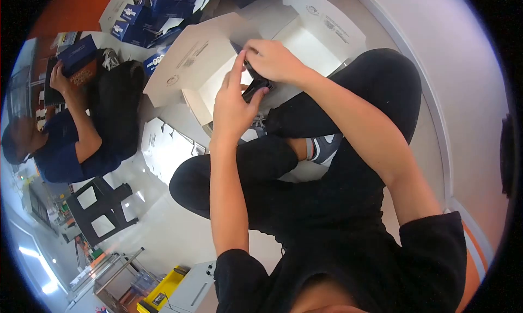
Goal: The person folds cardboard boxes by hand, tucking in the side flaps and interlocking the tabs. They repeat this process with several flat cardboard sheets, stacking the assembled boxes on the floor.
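Both hands meet around a small black object (256,85) above the open white boxes. My left hand (234,103) holds its lower end, the thumb against its near side and the fingers stretched up along it. My right hand (272,61) grips the upper end with bent fingers, which partly cover it. What exactly the black object is cannot be made out. Behind and below the hands, an open white carton (199,57) shows printed flaps, and a second open white carton (313,41) stands to its right.
At left, another person (65,133) sits holding a dark blue box (77,55). Blue boxes (133,27) are heaped at the top. White flat pieces (166,149) and a black frame (101,209) lie on the floor. My crossed legs are below the hands; a wall runs along the right.
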